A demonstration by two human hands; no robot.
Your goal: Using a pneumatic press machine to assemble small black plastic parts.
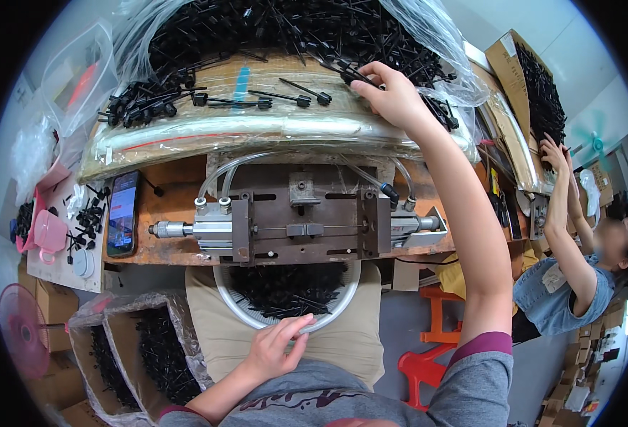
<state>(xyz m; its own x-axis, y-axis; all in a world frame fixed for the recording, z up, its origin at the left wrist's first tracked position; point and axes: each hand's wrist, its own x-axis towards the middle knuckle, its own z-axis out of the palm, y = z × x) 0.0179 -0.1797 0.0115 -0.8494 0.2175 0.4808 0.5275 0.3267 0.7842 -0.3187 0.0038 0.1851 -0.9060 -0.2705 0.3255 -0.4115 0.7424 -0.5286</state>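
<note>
Black plastic parts [257, 99] lie heaped along the bench [171, 185] top. Right hand [392, 92] closes its grip on one; lift it clear of neighbours. Left hand [278, 349], fingers loosely curled and empty, steadies the basin [342, 299] rim.

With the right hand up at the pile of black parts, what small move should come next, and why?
Probably close the right hand on one black pin and bring it down to the metal fixture. Its fingertips already touch the pile, the fixture shows no part loaded, and the left hand rests on the basin rim.
</note>
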